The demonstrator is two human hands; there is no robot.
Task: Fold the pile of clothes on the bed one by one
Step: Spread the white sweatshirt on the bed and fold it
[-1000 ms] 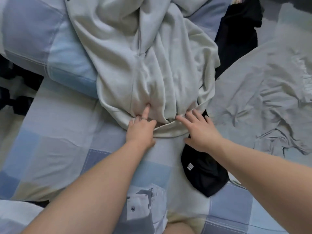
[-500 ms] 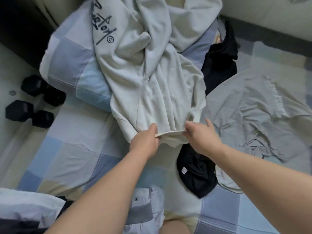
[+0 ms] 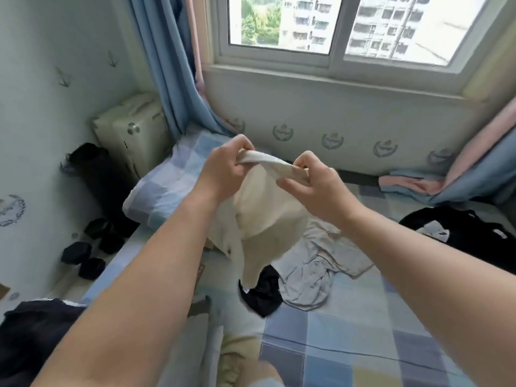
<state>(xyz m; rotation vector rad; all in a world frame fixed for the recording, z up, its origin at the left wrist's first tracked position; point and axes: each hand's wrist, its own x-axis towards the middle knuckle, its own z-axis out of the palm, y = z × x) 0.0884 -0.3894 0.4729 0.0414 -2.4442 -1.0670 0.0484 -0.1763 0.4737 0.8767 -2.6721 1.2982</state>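
Observation:
A cream sweatshirt [image 3: 265, 216] hangs in the air above the bed, held by its hem. My left hand [image 3: 227, 170] grips the hem on the left and my right hand [image 3: 312, 185] pinches it on the right, both raised in front of me. Its lower end dangles just over a small black garment [image 3: 264, 296]. A crumpled grey T-shirt [image 3: 315, 270] lies on the checked blue bedsheet [image 3: 349, 339] beneath and to the right. Another black garment with a white print [image 3: 469, 237] lies at the right edge of the bed.
A checked pillow [image 3: 164, 188] lies at the bed's far left. A cream suitcase [image 3: 131, 132] and black dumbbells [image 3: 83, 252] stand on the floor to the left. Blue and pink curtains [image 3: 170, 65] flank the window wall. Dark clothing [image 3: 33, 339] lies at lower left.
Both hands took hold of the sweatshirt's hem and lifted it off the bed into the air. My head tilted up, bringing the window and wall into view.

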